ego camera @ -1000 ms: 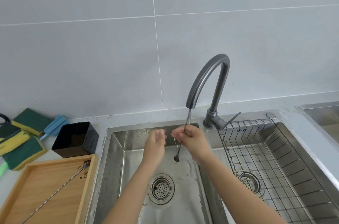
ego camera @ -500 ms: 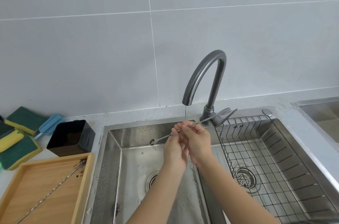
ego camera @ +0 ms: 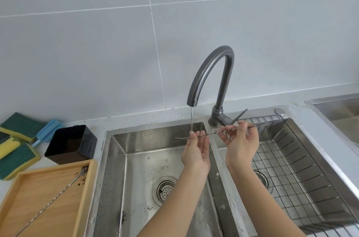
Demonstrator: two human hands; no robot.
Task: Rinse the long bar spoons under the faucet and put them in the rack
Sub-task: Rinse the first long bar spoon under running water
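While water runs thin from faucet [ego camera: 211, 73], my left hand [ego camera: 196, 151] and right hand [ego camera: 240, 143] pinch bar spoon [ego camera: 211, 133] level, so stream hits shaft; rack [ego camera: 303, 161] just right, second spoon [ego camera: 50, 201] waits in tray [ego camera: 86, 194].

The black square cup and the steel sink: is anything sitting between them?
Nothing does. In the head view, only bare pale countertop separates the black cup from the sink rim; the wooden tray sits nearer the camera.
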